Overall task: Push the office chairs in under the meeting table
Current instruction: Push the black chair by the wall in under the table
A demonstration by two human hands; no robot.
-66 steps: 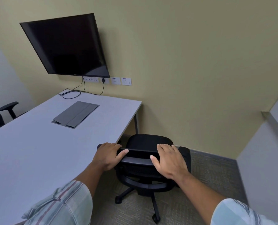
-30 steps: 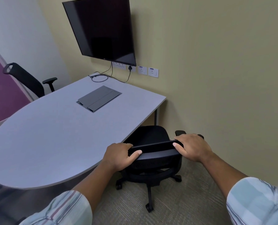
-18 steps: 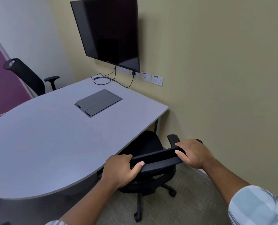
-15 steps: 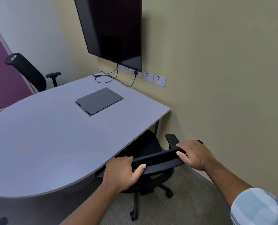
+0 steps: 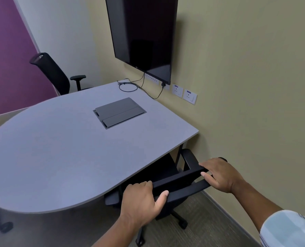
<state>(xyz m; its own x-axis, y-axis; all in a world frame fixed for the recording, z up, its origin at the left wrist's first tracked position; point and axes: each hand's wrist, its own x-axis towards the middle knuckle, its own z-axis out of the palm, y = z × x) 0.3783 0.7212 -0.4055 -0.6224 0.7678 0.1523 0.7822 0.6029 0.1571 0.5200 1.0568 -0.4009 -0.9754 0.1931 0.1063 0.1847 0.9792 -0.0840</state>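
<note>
A black office chair (image 5: 179,180) stands at the near right side of the grey meeting table (image 5: 59,150), its seat mostly hidden under the tabletop. My left hand (image 5: 141,200) grips the left end of the backrest's top edge. My right hand (image 5: 219,174) grips the right end, close to the wall. One armrest sticks up beside the table leg. A second black office chair (image 5: 53,73) stands at the table's far side, its back well clear of the table edge.
A dark wall screen (image 5: 142,36) hangs above the table's far end, with sockets (image 5: 189,95) and a coiled cable (image 5: 128,86) below. A grey cable hatch (image 5: 119,112) is set in the tabletop. The beige wall runs close on the right. A castor (image 5: 5,227) shows at bottom left.
The chair has rolled farther under the table with both hands on its backrest. The view has swung left, bringing the far chair and purple wall more into sight.
</note>
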